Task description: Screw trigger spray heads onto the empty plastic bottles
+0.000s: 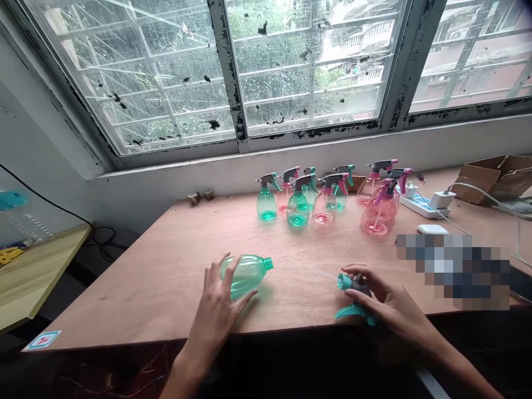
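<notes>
My left hand (pixel 222 291) is wrapped round a clear green bottle (pixel 249 271), tilted on its side with its open threaded neck pointing right. To the right, my right hand (pixel 384 299) grips a spray head (pixel 353 287) with a teal collar, a dark body and a teal trigger. A thin clear tube sticks out of the collar toward the bottle. Bottle and spray head are apart, with a stretch of tabletop between them.
Several green spray bottles (pixel 298 208) and pink spray bottles (pixel 377 213) stand toward the window. A white power strip (pixel 424 205), a white case (pixel 432 229) and a cardboard box (pixel 482 177) are at the right. The wooden tabletop (pixel 166 277) ends close to my wrists.
</notes>
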`<state>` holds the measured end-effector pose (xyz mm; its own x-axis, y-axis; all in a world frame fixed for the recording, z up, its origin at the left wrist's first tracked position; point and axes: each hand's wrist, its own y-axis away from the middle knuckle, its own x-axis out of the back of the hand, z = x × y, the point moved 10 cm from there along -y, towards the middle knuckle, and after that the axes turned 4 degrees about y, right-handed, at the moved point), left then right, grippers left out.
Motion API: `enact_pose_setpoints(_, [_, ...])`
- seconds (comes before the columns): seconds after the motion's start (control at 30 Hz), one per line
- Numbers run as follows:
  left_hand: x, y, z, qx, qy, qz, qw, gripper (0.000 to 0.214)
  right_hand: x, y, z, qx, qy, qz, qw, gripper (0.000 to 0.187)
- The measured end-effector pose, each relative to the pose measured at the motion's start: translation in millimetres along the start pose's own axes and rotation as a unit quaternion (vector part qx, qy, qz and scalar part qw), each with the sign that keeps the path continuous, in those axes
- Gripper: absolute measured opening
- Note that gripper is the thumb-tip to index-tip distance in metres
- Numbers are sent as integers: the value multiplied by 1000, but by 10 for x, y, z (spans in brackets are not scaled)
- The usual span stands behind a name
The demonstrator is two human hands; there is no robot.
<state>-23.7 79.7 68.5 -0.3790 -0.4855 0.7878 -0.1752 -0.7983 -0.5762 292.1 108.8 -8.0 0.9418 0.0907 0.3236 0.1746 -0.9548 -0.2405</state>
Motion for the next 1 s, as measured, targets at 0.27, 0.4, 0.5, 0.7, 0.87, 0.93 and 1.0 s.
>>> enact_pose_setpoints(0.27, [-177, -56, 248, -11, 113, -9, 994, 71, 151, -37, -385, 70, 104, -8, 992, 30])
enact_pose_setpoints(0.4, [-267, -66, 400, -34, 140, -53, 988, 72, -33, -169, -510, 49, -25, -28, 998, 50])
enact_pose_setpoints(0.5, [-342, -53, 499, -38, 164, -95, 981, 72, -213, -282, -487, 6, -117, -33, 993, 49])
enact_pose_setpoints(0.7, [-364, 42, 579, -38, 241, -64, 968, 77, -535, -302, -355, -16, -152, -85, 985, 28])
enact_pose_setpoints(0.87, [-460, 50, 417, 46, 296, -71, 951, 76, -477, -229, -219, -9, -126, -73, 989, 33])
enact_pose_setpoints(0.93, [-537, 42, 349, 91, 330, -109, 933, 73, -481, -217, -143, -25, -121, -79, 989, 37])
enact_pose_setpoints(1.0, [-594, 41, 317, 122, 376, -139, 908, 74, -489, -217, -81, -40, -118, -81, 989, 40])
